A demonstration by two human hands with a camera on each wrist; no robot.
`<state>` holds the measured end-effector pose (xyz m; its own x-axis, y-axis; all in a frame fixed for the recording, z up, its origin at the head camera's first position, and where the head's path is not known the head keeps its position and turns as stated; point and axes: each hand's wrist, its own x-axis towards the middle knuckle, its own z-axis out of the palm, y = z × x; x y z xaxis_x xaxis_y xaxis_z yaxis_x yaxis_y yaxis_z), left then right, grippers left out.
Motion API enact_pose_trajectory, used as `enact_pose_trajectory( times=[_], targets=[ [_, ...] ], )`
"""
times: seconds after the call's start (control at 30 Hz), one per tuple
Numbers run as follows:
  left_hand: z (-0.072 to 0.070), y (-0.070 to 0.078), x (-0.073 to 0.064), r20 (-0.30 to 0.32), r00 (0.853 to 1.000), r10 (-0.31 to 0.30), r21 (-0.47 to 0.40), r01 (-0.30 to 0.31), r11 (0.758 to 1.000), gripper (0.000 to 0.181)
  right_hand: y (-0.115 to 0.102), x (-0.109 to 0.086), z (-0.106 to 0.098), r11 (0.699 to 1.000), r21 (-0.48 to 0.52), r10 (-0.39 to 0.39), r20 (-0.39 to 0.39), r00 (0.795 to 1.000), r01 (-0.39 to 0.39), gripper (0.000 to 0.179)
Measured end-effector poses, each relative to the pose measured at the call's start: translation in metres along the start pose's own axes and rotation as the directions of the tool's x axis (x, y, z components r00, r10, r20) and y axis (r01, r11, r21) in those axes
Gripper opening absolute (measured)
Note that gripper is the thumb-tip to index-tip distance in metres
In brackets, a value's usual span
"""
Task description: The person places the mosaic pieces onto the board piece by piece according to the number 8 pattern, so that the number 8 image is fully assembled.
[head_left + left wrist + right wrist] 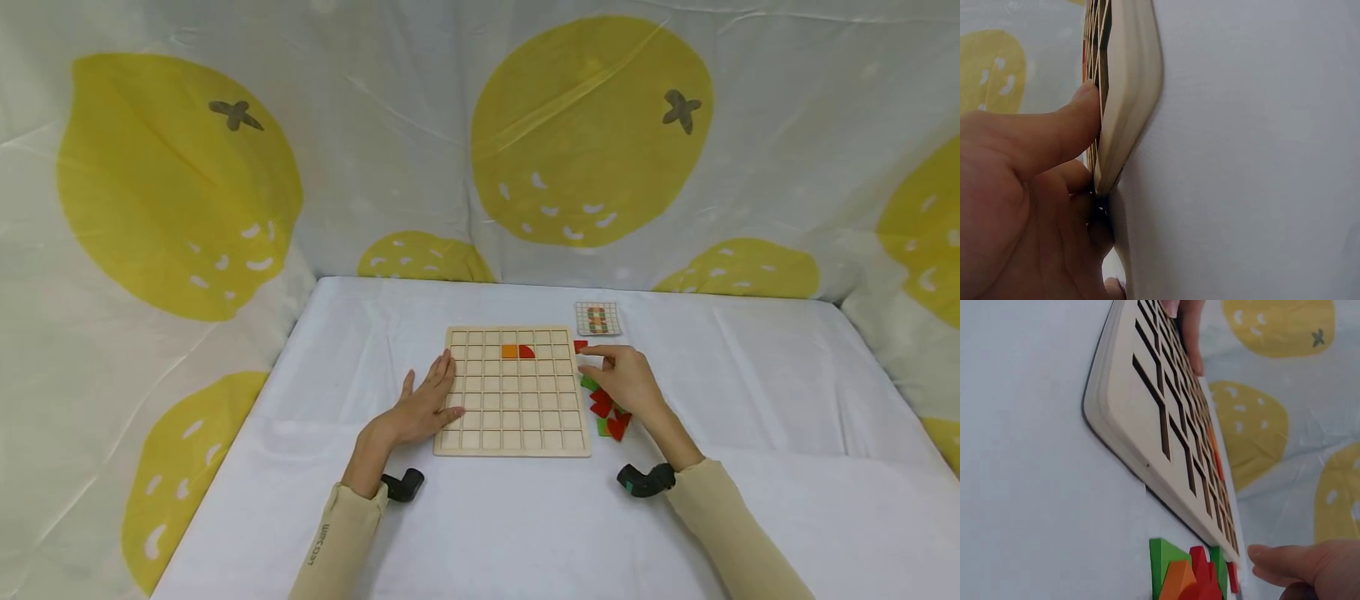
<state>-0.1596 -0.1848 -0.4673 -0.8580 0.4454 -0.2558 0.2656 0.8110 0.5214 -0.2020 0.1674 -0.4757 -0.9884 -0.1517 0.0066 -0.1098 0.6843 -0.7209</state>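
A square wooden grid board lies on the table. My left hand rests along its left edge, thumb over the lower left cells and fingers spread upward; the left wrist view shows the thumb on the rim. One orange square and one red rounded piece sit side by side in an upper row. Beyond the board's right edge, my right hand reaches over loose pieces. Its index fingertip is right at a red piece, while the thumb stays apart from it.
A small pattern card lies behind the board's upper right corner. Beside the board's right edge is a pile of red and green pieces, with an orange piece showing in the right wrist view. Lemon-print cloth hangs behind the white table.
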Motion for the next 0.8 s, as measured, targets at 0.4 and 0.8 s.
enact_pose_trajectory(
  times=[0.4,0.8],
  targets=[
    [-0.002,-0.001,-0.001,0.007,1.0,-0.01,-0.004,0.01,1.0,0.083,0.009,-0.007,-0.011,0.997,0.007,0.078,0.012,0.997,-0.078,0.038],
    [-0.001,0.0,0.0,0.0,1.0,0.004,-0.02,-0.004,1.0,0.083,0.017,-0.007,-0.023,0.994,-0.017,0.105,-0.019,0.994,-0.105,0.04]
  ],
)
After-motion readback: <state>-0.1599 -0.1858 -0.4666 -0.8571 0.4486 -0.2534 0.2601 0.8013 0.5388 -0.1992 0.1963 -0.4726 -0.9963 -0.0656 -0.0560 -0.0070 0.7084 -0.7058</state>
